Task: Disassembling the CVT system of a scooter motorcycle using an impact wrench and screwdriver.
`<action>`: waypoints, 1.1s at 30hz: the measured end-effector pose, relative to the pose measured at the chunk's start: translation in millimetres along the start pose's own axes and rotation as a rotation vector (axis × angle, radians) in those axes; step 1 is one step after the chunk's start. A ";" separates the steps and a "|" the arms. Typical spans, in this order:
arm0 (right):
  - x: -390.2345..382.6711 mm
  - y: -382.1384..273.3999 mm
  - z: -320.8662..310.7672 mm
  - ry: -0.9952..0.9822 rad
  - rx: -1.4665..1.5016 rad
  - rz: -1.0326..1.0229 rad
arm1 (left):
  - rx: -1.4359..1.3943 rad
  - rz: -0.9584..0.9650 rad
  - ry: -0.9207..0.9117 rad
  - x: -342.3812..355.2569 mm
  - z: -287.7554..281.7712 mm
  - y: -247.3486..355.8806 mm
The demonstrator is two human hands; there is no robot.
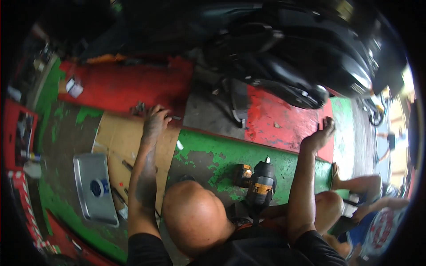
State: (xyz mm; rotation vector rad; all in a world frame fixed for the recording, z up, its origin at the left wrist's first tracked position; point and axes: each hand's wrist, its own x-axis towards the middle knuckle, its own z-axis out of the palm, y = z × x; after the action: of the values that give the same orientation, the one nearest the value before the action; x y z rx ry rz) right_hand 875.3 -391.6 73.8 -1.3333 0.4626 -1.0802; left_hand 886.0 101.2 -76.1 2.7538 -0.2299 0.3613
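While the left hand (156,116) bends over the near edge of the red platform (128,86), small metal parts (139,107) lie just left of it, well apart from the right hand (323,132); blur hides their long axis. Whether either hand grips anything, I cannot tell.

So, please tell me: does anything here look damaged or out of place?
Mostly wear: the green floor has ragged grey-brown patches where its paint seems missing, and the red platform is scuffed and darkly stained. A few tool-like items lie loose on the cardboard, but I see no clear spill.
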 end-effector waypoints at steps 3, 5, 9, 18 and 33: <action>25.4 28.0 -22.2 -0.017 0.183 0.505 | -0.445 -0.240 0.006 11.1 -32.0 32.4; 35.1 25.5 -21.0 -0.098 0.246 0.686 | -1.035 -0.375 -0.097 24.9 -61.1 60.5; 58.2 21.5 -4.6 -0.182 0.325 0.690 | -1.167 -0.359 -0.034 60.1 -118.1 156.0; 70.5 25.2 42.8 -0.159 0.370 0.769 | -1.115 -0.462 0.135 119.8 -122.0 263.7; 72.9 44.7 54.3 -0.077 0.292 0.693 | -1.145 -0.650 0.526 162.4 -113.4 291.7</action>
State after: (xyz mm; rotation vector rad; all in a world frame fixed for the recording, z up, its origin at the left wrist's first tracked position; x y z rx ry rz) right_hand 969.6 -428.2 67.0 -0.8481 0.6225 -0.4912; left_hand 956.9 -145.6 165.5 1.4219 0.4548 0.5262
